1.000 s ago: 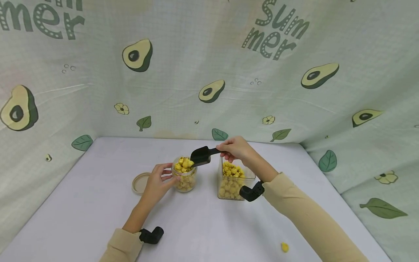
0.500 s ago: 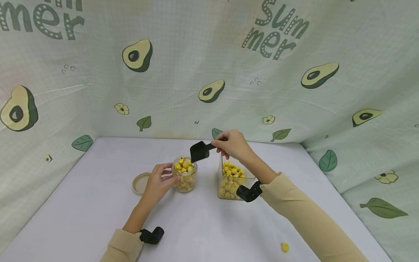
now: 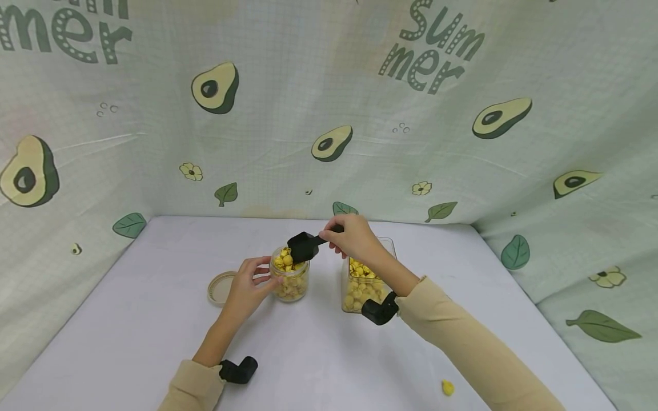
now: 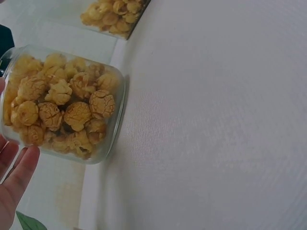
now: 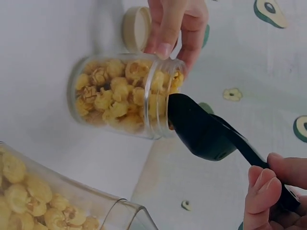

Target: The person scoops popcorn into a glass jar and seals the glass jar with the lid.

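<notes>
My left hand (image 3: 248,292) holds a clear glass jar (image 3: 291,290) upright on the table, thumb and fingers on either side near its neck. Yellow popcorn (image 5: 115,96) fills it close to the mouth. My right hand (image 3: 353,238) pinches the handle of a black scoop (image 3: 303,247). The scoop's blade tilts down at the jar's mouth, over the popcorn; the right wrist view has its tip (image 5: 178,108) at the rim. Whether any popcorn is left in the scoop cannot be seen. The left wrist view shows the jar (image 4: 62,103) from the side.
Right of the jar stands a clear rectangular container (image 3: 345,297) partly filled with popcorn, beneath my right forearm. A round beige lid (image 3: 212,290) lies left of the jar, behind my left hand. One yellow piece (image 3: 448,388) lies near the front right. A printed cloth (image 3: 277,188) rises behind the table.
My right hand has moved left, and the scoop, lifted and tipped half a second ago, has come down over the jar's popcorn. The left hand and jar stay put.
</notes>
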The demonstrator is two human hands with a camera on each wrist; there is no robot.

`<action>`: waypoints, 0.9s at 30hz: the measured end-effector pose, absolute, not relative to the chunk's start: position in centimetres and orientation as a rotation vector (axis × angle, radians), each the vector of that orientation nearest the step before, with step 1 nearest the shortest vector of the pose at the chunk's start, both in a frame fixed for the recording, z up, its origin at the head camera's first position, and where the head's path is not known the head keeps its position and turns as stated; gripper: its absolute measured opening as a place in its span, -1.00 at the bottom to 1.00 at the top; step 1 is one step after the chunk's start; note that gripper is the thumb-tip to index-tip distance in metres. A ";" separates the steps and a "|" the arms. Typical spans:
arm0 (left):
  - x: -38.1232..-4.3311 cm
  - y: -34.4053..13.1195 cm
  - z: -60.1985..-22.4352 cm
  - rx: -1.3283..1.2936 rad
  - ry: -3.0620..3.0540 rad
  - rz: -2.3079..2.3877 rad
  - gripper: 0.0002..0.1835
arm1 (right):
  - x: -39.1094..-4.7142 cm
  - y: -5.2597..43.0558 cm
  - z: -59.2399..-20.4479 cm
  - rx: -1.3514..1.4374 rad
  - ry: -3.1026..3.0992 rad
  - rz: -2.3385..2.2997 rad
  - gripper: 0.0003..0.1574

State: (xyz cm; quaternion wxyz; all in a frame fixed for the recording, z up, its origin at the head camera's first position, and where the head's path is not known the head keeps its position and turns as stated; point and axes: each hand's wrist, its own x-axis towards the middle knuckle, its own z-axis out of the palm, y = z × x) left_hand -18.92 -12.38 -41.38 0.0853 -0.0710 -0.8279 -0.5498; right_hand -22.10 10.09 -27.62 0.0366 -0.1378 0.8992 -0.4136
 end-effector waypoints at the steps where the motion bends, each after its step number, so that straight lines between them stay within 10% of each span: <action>1: -18.9 -12.4 -41.4 -0.211 -2.468 -1.640 -0.38 | -22.1 10.2 -27.6 -0.421 2.765 -1.267 -0.83; 27: -18.8 -12.4 -41.3 -0.219 -2.468 -1.670 -0.37 | -17.8 24.3 -27.8 -0.086 2.183 -2.013 -0.80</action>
